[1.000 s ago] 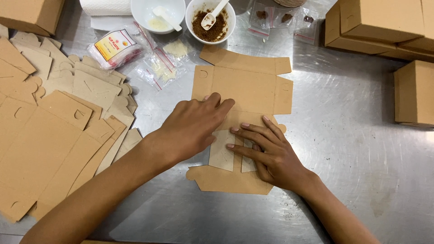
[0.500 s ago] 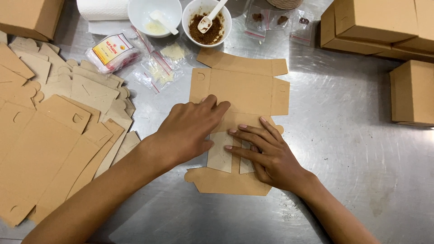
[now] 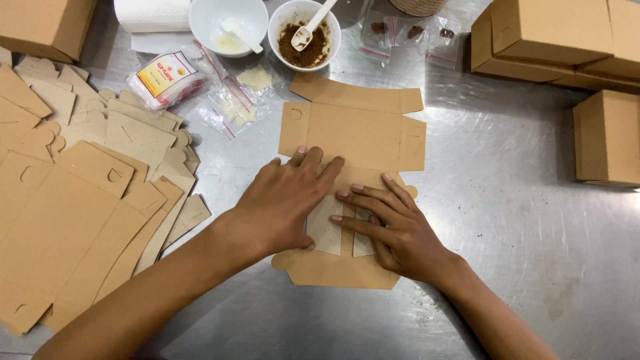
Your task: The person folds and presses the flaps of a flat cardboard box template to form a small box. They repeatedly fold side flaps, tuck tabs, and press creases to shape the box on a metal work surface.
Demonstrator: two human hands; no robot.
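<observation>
Flat brown cardboard box blank (image 3: 353, 137), both hands' fingers (image 3: 363, 195) spread flat, pressing its folded flaps

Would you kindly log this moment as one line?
left hand: flat on box blank | right hand: pressing folded flaps | steel table

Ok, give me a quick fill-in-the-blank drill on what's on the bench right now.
1. Both hands, left hand and right hand, press flat on the unfolded brown cardboard box blank, which lies on a ____ table.
2. The white bowl of brown powder holds a white ____.
3. The stack of flat brown cardboard blanks lies on the person's ____ side.

Missing words: metal; spoon; left
</observation>
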